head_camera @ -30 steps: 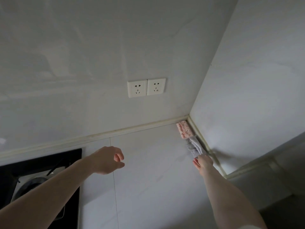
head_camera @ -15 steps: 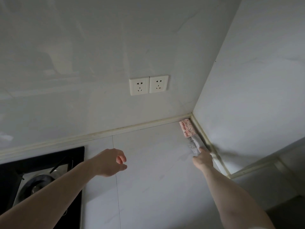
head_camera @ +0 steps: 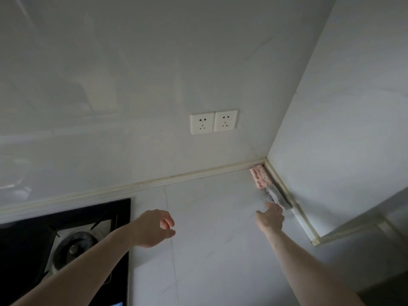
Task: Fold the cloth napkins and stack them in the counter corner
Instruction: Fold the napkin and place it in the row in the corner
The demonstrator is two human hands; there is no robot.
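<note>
Two folded napkins (head_camera: 268,189) sit just beyond my right hand (head_camera: 271,218), fingertips nudging them cornerward — left hand (head_camera: 155,228) hangs relaxed, empty.

A: How many napkins are lying in the corner of the counter (head_camera: 220,239)?

B: I am counting two folded napkins: one pink napkin (head_camera: 260,176) and one grey napkin (head_camera: 276,196).

A: And the hands?

B: Two hands are showing, one left hand (head_camera: 154,228) and one right hand (head_camera: 271,218).

A: I am seeing sockets on the wall.

B: Yes, two sockets (head_camera: 213,121) are sitting side by side. One gas hob (head_camera: 66,246) is also showing, with one burner (head_camera: 75,248) in view.
</note>
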